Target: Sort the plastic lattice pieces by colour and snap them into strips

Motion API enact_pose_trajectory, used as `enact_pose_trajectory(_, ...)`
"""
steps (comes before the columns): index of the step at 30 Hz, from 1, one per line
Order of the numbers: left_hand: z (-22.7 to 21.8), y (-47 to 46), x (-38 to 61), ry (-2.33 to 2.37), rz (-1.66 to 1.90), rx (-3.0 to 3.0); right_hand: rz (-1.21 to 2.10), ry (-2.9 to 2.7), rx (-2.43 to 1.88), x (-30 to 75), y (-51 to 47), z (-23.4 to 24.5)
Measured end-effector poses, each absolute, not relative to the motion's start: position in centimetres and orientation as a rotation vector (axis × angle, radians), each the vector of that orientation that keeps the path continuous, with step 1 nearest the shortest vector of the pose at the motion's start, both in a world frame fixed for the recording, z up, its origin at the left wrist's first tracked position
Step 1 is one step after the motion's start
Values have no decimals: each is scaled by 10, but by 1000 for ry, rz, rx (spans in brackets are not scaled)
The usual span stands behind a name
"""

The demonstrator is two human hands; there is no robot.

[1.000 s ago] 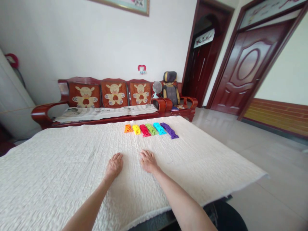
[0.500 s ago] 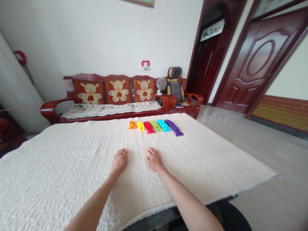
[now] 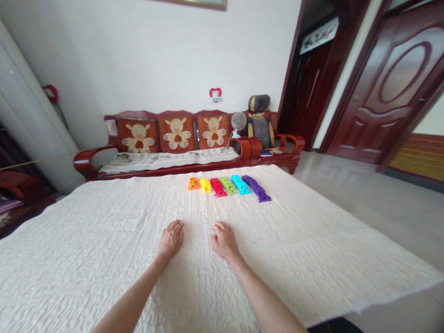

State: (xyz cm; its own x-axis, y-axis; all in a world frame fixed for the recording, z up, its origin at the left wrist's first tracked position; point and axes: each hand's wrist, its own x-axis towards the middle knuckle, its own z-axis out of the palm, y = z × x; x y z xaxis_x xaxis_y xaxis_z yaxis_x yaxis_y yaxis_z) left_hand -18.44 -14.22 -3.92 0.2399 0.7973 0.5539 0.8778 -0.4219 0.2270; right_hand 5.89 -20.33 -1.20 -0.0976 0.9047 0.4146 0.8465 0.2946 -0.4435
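Observation:
My left hand [image 3: 172, 238] rests palm down on the quilted cream cloth [image 3: 104, 249], fingers loosely bent and holding nothing. A short gap to its right, my right hand [image 3: 225, 239] lies the same way, also without anything in it. Beyond both hands, small plastic-looking pieces lie in slanted groups sorted by colour. From left to right these are orange pieces [image 3: 194, 184], yellow pieces [image 3: 206, 186], red pieces [image 3: 218, 188], green pieces [image 3: 229, 186], light blue pieces [image 3: 242, 184] and purple pieces [image 3: 256, 188]. Their exact kind is too small to tell. Neither hand touches them.
Behind the table stands a wooden sofa [image 3: 83, 159] with bear-patterned cushions [image 3: 138, 136]. A small fan [image 3: 238, 122] and a chair with a massage cushion [image 3: 260, 127] are at its right. The cloth's edge [image 3: 381, 303] drops off at the right; a dark red door [image 3: 391, 101] lies beyond.
The camera view has shifted slightly, so the scene sits a little further right and the pieces lower. Both hands stay in place on the cloth; nothing was picked up.

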Motion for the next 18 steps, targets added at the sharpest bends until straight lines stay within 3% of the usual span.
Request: enact_pose_trajectory(18,-40,-141,-189,-1566,-903,-2397,200,-1987,-1495,65,-196,-12)
